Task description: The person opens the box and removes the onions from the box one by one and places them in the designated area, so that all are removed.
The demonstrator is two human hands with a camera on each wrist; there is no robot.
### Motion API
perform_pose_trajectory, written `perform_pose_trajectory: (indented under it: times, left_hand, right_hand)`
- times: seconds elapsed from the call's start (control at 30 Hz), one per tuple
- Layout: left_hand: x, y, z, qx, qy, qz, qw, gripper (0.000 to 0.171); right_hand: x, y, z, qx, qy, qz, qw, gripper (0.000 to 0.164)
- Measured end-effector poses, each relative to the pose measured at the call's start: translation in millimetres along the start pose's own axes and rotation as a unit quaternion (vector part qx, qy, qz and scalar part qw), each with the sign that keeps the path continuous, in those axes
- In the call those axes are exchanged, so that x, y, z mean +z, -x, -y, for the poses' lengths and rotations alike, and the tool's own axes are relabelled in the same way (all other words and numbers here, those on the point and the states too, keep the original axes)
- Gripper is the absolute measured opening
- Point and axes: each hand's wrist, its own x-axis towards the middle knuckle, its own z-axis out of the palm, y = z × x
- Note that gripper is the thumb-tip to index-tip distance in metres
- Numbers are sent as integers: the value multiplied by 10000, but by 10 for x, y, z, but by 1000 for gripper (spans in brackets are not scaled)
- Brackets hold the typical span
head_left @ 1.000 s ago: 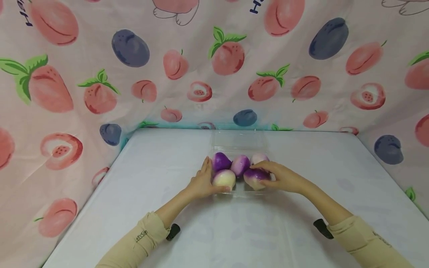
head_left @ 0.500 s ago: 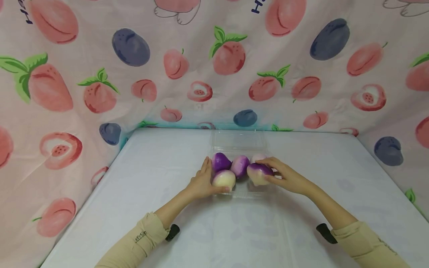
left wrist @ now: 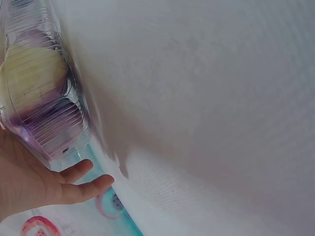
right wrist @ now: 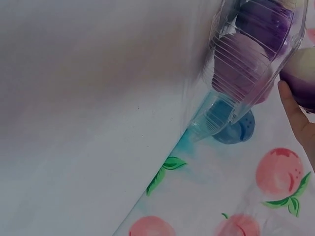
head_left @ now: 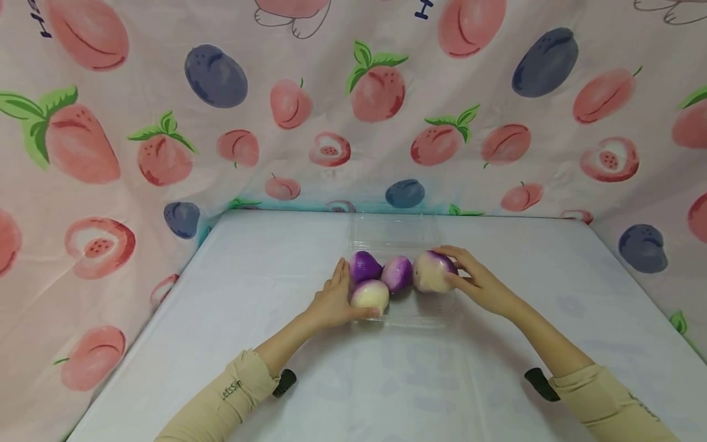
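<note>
The onion [head_left: 434, 272] in your right hand [head_left: 483, 288] looks smooth and rounded, mostly creamy white, with deep purple along its upper right side. I call it an onion from its colour and shape, though a turnip would look much the same from here. You pinch it between thumb and fingers, and it hangs over the right half of the clear plastic box [head_left: 411, 310]; your right wrist view shows it clear of the rim.

Your left hand [head_left: 334, 304] is spread, fingers straight along the box's left side, thumb across the near corner and wrapped round nothing. Beside it in the box sit a ribbed violet onion [head_left: 364, 267] and a cream onion [head_left: 370, 296], with a mauve onion [head_left: 396, 274] in the middle. The clear lid [head_left: 394, 230] lies folded back behind.

Under the box is a white-covered table [head_left: 248, 264]. A pale pink cloth [head_left: 331, 61] printed with peaches and blue fruit hangs around it. Your beige sleeves [head_left: 237, 393] have black pieces [head_left: 285, 383] at the cuffs.

Compared with half a second ago, the held onion is farther back and turns more of its pale side toward you, covering the whitish onion seen behind it then. Your left hand has stayed put.
</note>
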Motion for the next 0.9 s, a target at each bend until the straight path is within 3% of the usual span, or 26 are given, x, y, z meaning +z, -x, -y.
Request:
perform_pose_trajectory:
  times: [0.33, 0.63, 0.77, 0.9]
  left_hand:
    - [-2, 4, -5, -45, -43, 19, 10000, 125]
    - [8, -2, -23, -43, 14, 27, 10000, 125]
    - [11, -1, -26, -31, 67, 8, 10000, 125]
    - [16, 0, -24, -66, 85, -7, 9999, 125]
  right_hand:
    - [-46, -19, 14, 92, -572, -403, 9975, 45]
    - [-82, 22, 7, 385, -887, -405, 9945, 46]
    - [-92, 6, -43, 391, -1389, -658, 9873, 47]
    - [-101, -63, -37, 321, -2113, -947, 9723, 47]
